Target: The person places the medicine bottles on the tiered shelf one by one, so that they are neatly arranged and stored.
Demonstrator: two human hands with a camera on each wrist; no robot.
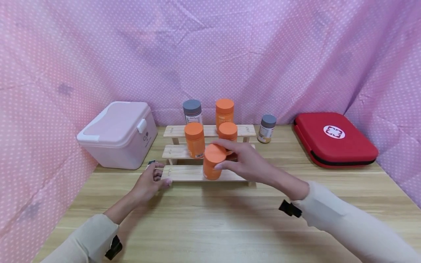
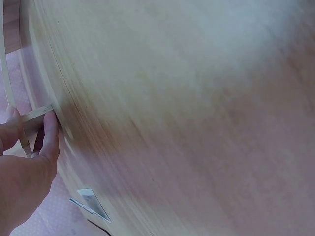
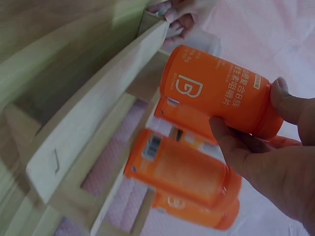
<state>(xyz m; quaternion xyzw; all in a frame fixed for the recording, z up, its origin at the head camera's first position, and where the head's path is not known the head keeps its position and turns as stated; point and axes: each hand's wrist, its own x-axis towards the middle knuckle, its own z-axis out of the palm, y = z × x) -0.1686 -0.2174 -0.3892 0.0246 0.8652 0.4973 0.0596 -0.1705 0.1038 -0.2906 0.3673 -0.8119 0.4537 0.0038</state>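
Note:
My right hand [image 1: 246, 160] grips an orange bottle [image 1: 212, 166] by its cap, upright over the lowest tier of a three-tier wooden rack [image 1: 184, 173]. Whether its base touches the board is unclear. In the right wrist view the held bottle [image 3: 211, 88] shows white lettering on its side. With thumb and fingers, my left hand [image 1: 148, 184] holds the left end of that lowest board. On the middle tier stand two more orange bottles, a left one [image 1: 195, 142] and a partly hidden right one [image 1: 228, 130]. An orange bottle [image 1: 225, 111] and a grey-capped bottle [image 1: 192, 109] occupy the top tier.
A pale pink lidded box [image 1: 115, 128] sits left of the rack. To the right are a small grey-capped bottle [image 1: 266, 128] and a red zip case [image 1: 332, 138] with a white emblem. Pink dotted cloth [image 1: 210, 54] hangs behind the wooden table [image 1: 210, 226].

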